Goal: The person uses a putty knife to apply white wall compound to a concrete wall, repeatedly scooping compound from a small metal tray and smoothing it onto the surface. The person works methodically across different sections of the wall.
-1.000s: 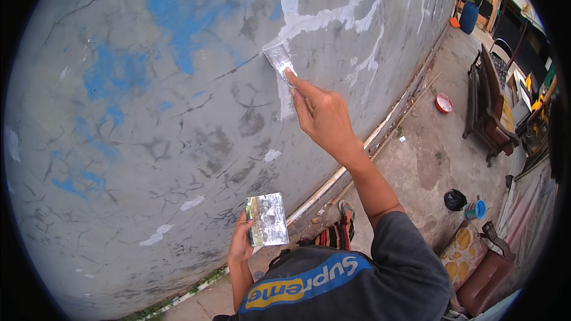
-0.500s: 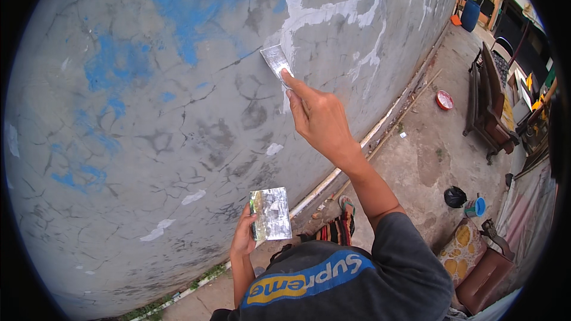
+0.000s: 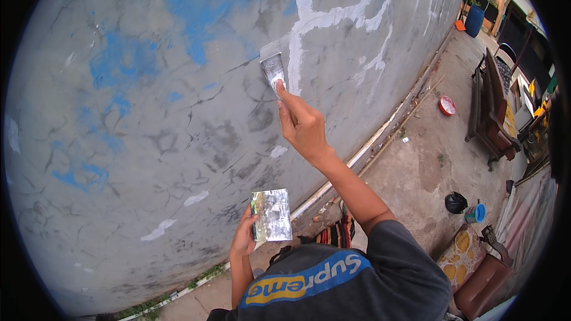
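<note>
My right hand [image 3: 303, 123] grips a putty knife [image 3: 273, 70], its metal blade against or very close to the cracked grey wall [image 3: 143, 160]. Just above the blade a thin pale smear follows a dark crack. Right of it runs a branching band of white filler [image 3: 297, 53]. Lower down, my left hand [image 3: 242, 235] holds a flat rectangular plate [image 3: 272, 214] by its left edge. Its shiny face is streaked with white, and the fingers behind it are hidden.
White filler patches and blue paint [image 3: 190, 18] mark the wall. A pale pipe [image 3: 357, 157] runs along its base. On the concrete floor are a red basin [image 3: 447, 106], a black plastic bag [image 3: 455, 203], a blue bucket [image 3: 475, 213] and a wooden bench [image 3: 495, 107]. A patterned cushioned seat [image 3: 464, 255] stands lower right.
My right hand and the putty knife have moved left and slightly down across the wall. A pale smear now shows above the blade. My left hand and the plate have hardly moved.
</note>
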Available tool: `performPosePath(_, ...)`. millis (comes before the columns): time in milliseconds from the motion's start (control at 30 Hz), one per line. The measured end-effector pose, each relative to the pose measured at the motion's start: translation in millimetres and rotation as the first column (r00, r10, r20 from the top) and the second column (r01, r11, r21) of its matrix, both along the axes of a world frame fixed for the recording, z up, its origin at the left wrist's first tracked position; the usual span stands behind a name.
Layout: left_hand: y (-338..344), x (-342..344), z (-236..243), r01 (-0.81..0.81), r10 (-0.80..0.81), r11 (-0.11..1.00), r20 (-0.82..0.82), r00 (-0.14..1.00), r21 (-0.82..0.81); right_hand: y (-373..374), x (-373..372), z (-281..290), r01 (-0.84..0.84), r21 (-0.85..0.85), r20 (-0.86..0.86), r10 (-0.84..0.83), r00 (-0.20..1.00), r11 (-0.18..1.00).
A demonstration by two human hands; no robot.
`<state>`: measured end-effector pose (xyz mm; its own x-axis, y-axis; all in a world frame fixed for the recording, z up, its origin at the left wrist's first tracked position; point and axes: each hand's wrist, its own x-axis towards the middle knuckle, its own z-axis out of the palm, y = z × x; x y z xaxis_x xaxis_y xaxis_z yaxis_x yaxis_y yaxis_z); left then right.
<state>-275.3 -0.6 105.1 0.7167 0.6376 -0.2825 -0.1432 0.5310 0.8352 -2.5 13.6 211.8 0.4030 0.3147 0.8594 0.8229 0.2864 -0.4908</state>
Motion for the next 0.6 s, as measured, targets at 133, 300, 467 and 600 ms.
performPosePath(133,3,-8,1,-0.011,0.012,1.000,-0.008,1.000,0.011,-33,2,14,-0.048,-0.077,0.009,0.049,0.999,0.996)
performPosePath(300,4,-5,0,0.040,-0.040,0.999,0.001,0.999,0.034,-27,7,41,-0.005,-0.074,0.070,0.010,0.998,0.997)
performPosePath(467,0,-2,-1,-0.005,0.005,1.000,-0.006,1.000,0.028,-34,5,15,0.020,-0.170,0.060,-0.010,0.998,0.985)
performPosePath(600,3,-3,0,-0.015,0.015,1.000,-0.004,1.000,0.020,-49,11,38,-0.003,-0.152,0.020,0.006,1.000,0.988)
